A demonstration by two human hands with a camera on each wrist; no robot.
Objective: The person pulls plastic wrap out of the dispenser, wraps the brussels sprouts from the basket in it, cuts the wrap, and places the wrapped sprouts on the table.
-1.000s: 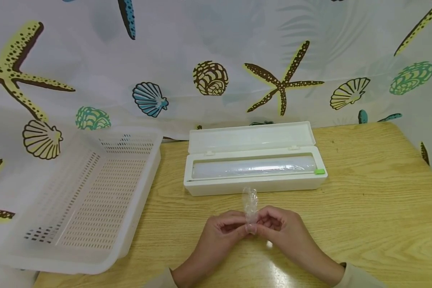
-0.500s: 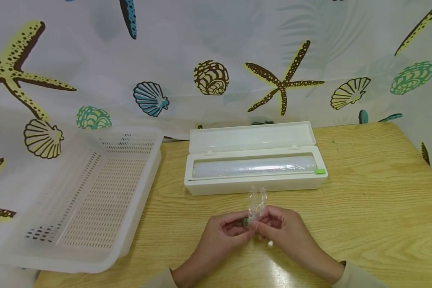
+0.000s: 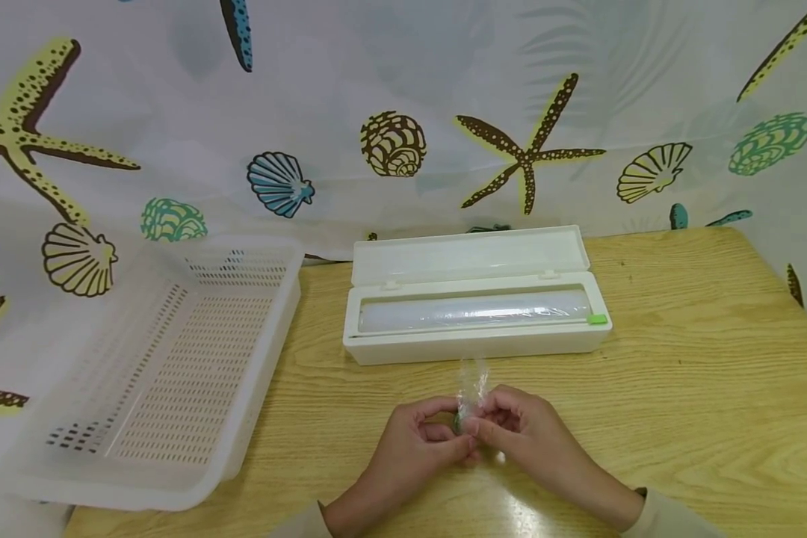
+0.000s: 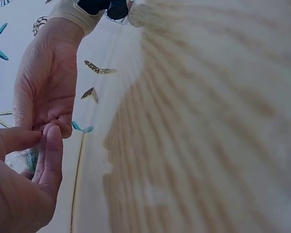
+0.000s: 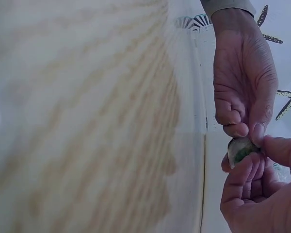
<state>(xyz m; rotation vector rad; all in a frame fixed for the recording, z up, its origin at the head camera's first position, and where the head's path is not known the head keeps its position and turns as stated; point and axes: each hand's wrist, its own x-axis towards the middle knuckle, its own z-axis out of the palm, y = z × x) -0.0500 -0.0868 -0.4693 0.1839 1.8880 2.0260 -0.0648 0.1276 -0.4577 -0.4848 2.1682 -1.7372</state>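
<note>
A small green thing [image 5: 242,150], its kind unclear, is wrapped in clear film between the two hands. A loose, crinkled tail of plastic wrap [image 3: 473,379] stands up from it in the head view. My left hand [image 3: 420,442] holds the wrapped thing from the left with curled fingers and thumb. From the other side my right hand [image 3: 530,432] pinches the film between thumb and forefinger. Both hands are close together above the table's front part. In the left wrist view, fingers cover most of the green thing [image 4: 32,158].
Just beyond the hands lies a white wrap dispenser box [image 3: 474,348], lid raised, with a roll of plastic wrap [image 3: 474,310] inside and a green tab [image 3: 597,319]. A white perforated basket [image 3: 245,407] sits at the left on the wooden table [image 3: 686,373]. A shell-patterned cloth [image 3: 336,82] hangs behind.
The thumbs, together on the film a second ago, have moved slightly apart, and the green thing has come into view. The film tail has swayed right and back. Box and basket are unmoved.
</note>
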